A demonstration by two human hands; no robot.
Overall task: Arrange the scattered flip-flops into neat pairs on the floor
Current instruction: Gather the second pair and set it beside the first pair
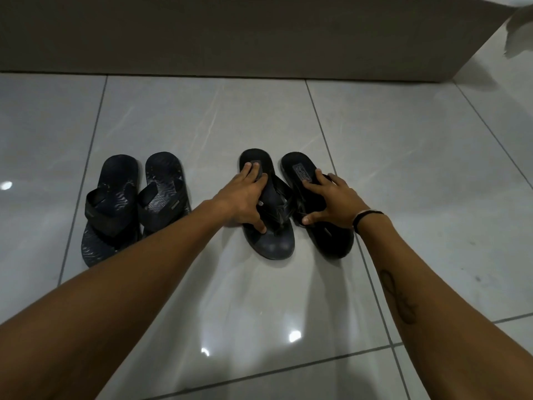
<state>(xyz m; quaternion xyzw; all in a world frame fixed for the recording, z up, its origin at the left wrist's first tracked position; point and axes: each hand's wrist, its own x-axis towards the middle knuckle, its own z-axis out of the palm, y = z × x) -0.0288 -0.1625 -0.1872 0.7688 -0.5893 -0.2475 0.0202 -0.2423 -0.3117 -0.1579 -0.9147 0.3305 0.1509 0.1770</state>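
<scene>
Two pairs of dark flip-flops lie on the grey tiled floor. The left pair, a navy patterned flip-flop (111,209) and its mate (164,192), lie side by side, touching, untouched by my hands. My left hand (242,194) rests on the left black flip-flop (274,241) of the right pair, fingers spread over its heel and thumb at its strap. On the right black flip-flop (300,171) beside it rests my right hand (331,200), fingers splayed across it. Both black flip-flops lie flat, close together and parallel.
A dark brown wall or furniture base (230,33) runs along the back. A white cloth-like thing (519,30) hangs at the top right corner. Glossy floor tiles (259,313) with light reflections stretch toward me and to the right.
</scene>
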